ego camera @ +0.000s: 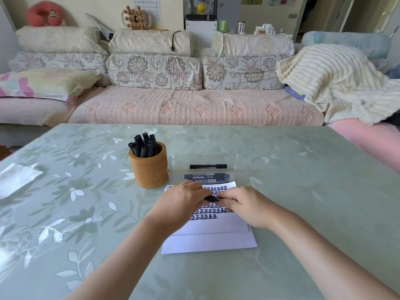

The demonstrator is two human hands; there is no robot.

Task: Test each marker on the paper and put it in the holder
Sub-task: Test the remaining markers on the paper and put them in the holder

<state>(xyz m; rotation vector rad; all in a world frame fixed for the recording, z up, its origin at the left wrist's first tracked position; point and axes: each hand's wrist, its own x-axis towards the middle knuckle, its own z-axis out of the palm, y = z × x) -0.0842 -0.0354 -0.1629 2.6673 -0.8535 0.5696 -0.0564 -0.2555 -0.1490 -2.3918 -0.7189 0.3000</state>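
Left hand [184, 200] and right hand [244, 204] together around one black marker [211, 199] above the paper [216, 234], holder [149, 169] just beyond the paper.

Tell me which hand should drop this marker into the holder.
Left, probably. Both hands grip the marker, but the left hand lies nearer the holder; the right hand would reach across.

Your counter [303, 202] glossy and smooth under a leaf-print cover, holder [151, 169] matt brown with a rough woven band, tray [237, 163] clear glossy plastic, paper [207, 243] matt white, markers [144, 145] smooth black plastic, sofa [194, 105] quilted cloth.
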